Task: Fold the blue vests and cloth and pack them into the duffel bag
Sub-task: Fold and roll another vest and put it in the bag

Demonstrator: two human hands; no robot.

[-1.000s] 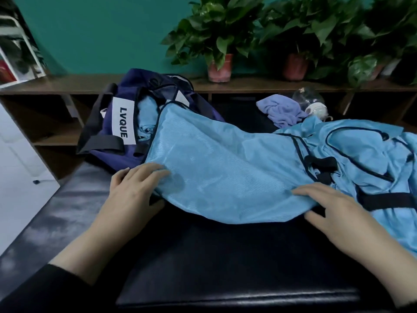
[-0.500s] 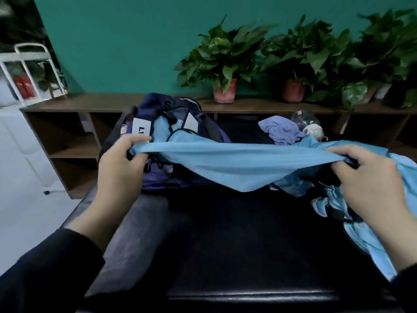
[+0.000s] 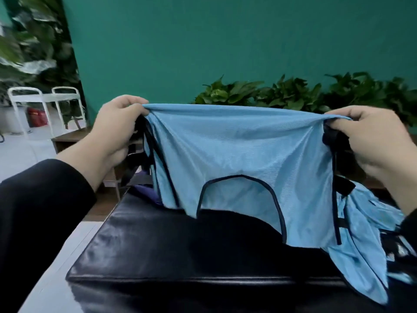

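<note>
Light-blue mesh vest (image 3: 243,159) is held up above the black padded surface (image 3: 180,249), spread between both hands. Top edge is pinched at its left corner by the left hand (image 3: 117,127), fingers curled over the fabric; right corner is pinched the same way by the right hand (image 3: 370,141). Both grips are closed on the vest, cloth stretched fairly taut between them. Vest hangs down from the grips; dark-trimmed neck cutout is at the bottom, lower edge just reaching the surface. Black straps are seen hanging below each grip.

Duffel bag (image 3: 144,190): only a sliver of purple is seen behind the vest's lower left corner, at the surface's far edge. Contents are hidden by the vest; cannot tell what is in it.

More blue vests (image 3: 370,222) are piled on the surface below the right hand, partly covered by the held vest and cut off at the frame's right edge; count cannot be made out. Plants (image 3: 293,93) are seen behind the vest, against the green wall (image 3: 225,41).
</note>
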